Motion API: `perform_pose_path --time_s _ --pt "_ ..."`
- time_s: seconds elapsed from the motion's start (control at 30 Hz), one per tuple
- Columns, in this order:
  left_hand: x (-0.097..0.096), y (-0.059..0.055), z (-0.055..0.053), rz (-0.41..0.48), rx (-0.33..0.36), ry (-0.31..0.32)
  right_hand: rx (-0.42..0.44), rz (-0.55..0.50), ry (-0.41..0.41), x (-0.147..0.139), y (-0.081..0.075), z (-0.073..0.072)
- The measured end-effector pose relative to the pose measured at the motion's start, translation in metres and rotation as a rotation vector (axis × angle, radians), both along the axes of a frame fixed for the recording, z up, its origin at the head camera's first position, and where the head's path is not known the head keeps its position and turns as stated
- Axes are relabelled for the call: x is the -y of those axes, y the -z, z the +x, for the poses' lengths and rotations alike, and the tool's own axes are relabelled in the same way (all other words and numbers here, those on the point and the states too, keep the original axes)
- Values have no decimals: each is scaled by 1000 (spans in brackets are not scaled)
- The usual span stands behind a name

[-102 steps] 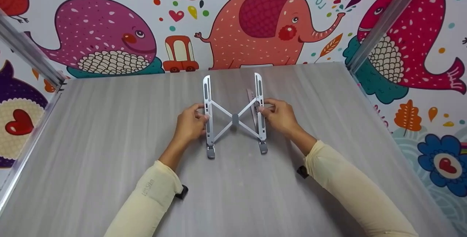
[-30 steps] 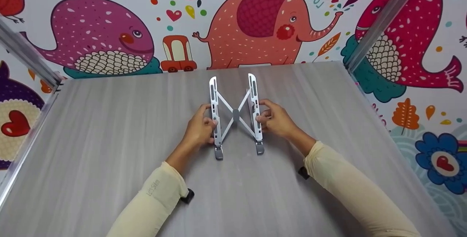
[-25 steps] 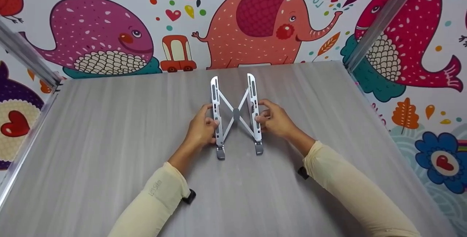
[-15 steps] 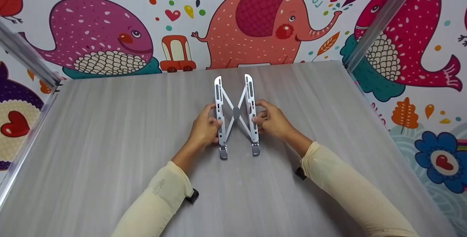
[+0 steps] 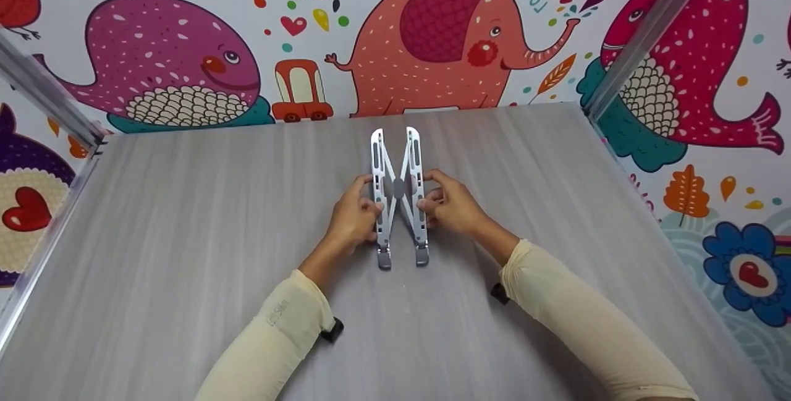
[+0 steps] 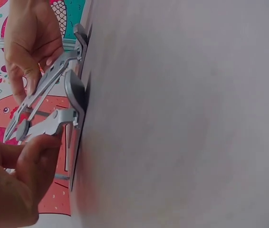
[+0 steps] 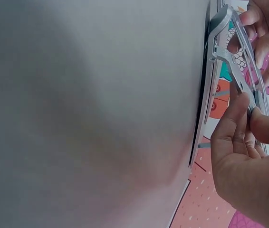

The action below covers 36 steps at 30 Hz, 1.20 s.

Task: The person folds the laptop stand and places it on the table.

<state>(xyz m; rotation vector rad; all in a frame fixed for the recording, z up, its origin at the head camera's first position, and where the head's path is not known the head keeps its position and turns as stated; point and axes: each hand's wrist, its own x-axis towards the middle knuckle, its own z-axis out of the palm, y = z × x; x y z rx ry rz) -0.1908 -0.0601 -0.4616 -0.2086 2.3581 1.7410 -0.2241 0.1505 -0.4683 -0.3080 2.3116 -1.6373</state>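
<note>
Grey, streaky-grained counter (image 5: 154, 234) is stretching wide here, and a silver X-braced stand (image 5: 398, 189) is sitting right on it, well between the side edges!

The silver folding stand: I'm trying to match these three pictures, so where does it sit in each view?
Head: silver folding stand near the centre.
Left wrist: on the left, from near the top to below the middle.
Right wrist: on the right, from the top to below the middle.
Shared landmark: the printed coral elephant, only partly visible in both wrist views.
</note>
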Motion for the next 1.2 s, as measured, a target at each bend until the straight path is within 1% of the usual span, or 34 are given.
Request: perform_pose_path --time_s 0.17,0.2,0.27,0.37,0.57,0.7,0.73,0.8,0.9,0.93,0.97,1.0,1.07,1.1,1.2 --pt "-14 1 1 63 -16 44 -36 50 -21 9 -2 1" --pt "-16 1 1 64 -22 49 -39 53 -25 11 -2 1" --pt "-19 1 2 47 -37 37 -40 45 -34 14 -1 2" --pt "-20 0 3 31 -41 14 -33 29 -32 15 1 3" --pt "-25 -1 0 18 -49 37 -55 38 -26 10 1 2" --pt "-29 2 0 -24 -59 55 -44 76 -29 5 2 2" --pt "-29 2 1 -46 -75 62 -42 85 -33 5 1 2" --pt "-30 2 3 -121 -147 79 -45 107 -42 5 0 1" --pt "-33 3 11 -264 -290 95 -79 133 -68 4 -2 -2" --pt "-36 3 14 -318 -326 96 -97 144 -76 3 -4 -3" --pt "-38 2 17 -372 -349 95 -114 164 -86 1 -6 -5" --pt "-42 0 21 -419 -346 96 -134 186 -93 0 -8 -7" --pt "-48 -4 28 -504 -305 101 -167 223 -90 0 -16 -12" --pt "-51 -7 31 -551 -275 104 -191 247 -83 0 -20 -15" --pt "-60 -14 37 -644 -152 114 -285 308 -30 6 -35 -25"
